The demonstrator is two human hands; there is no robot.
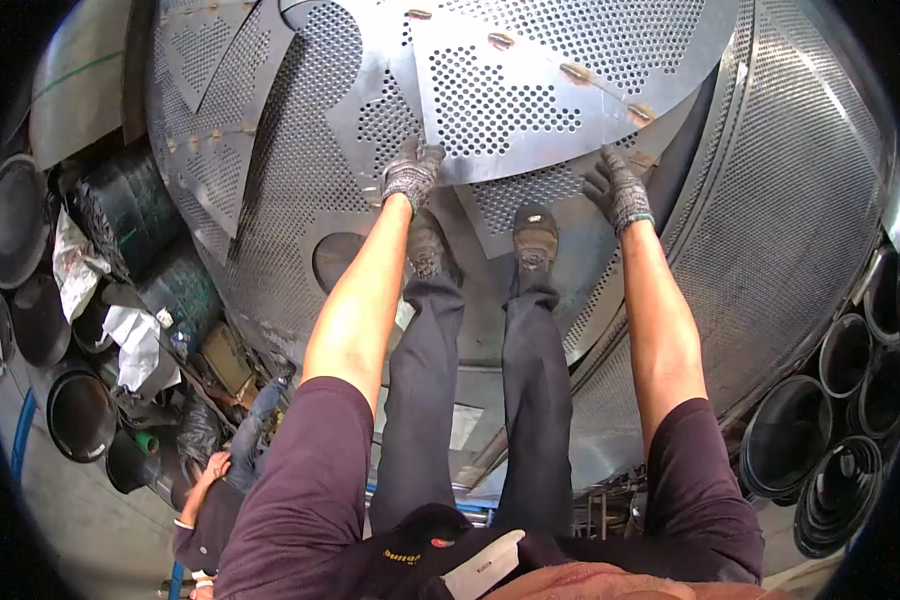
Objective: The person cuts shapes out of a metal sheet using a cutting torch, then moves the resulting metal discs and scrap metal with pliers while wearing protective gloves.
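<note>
A large curved perforated metal plate (530, 150) with brown weld marks lies over other perforated sheets at the top. My left hand (413, 172), in a grey knitted glove, is closed at the plate's lower left corner, its thumb and fingers against the metal. At the lower right edge of the plate is my right hand (620, 190), gloved too, its index finger stretched towards the edge and the other fingers apart. Between my hands, a smaller perforated piece (535, 195) shows under the plate.
My shoes (536, 238) stand on the metal below the plate. A round hole (338, 262) opens at left. A ribbed perforated drum surface (770, 190) curves away at right. Black round pans (785, 435) are stacked lower right. Another person (210, 510) is at lower left, beside bags and rolls.
</note>
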